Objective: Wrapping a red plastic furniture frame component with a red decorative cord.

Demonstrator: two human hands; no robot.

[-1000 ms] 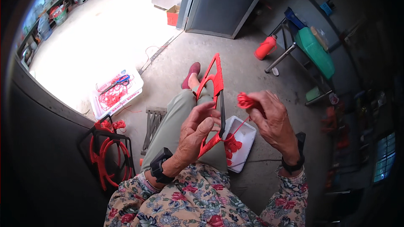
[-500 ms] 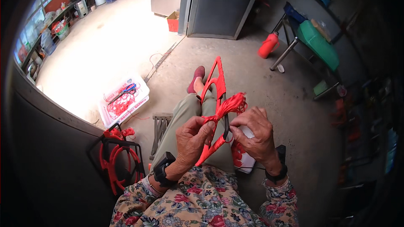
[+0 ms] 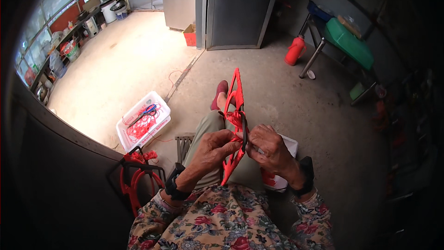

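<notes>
A narrow black frame wrapped in red cord (image 3: 239, 98) stands edge-on above my lap. My left hand (image 3: 213, 152) is closed in a pinch at the frame's left side, on red cord beside the black bar. Just across the bar, my right hand (image 3: 269, 147) pinches close against it; whatever lies between those fingertips is too small to make out. Above my left fingers a gathered bundle of red cord (image 3: 235, 119) hangs against the frame. The fingertips of both hands nearly meet and partly hide the bar.
On the floor at left, a white tray (image 3: 165, 118) holds tangled red cord and blue-handled scissors (image 3: 149, 109). More red-and-black frames (image 3: 134, 176) lean nearer me. A second white tray (image 3: 290, 146) is partly behind my right hand. A red thermos (image 3: 294, 51) stands by a table.
My left hand has moved right and slightly down to the bar, and my right hand has come in beside it. The cord bundle no longer sticks out to the right.
</notes>
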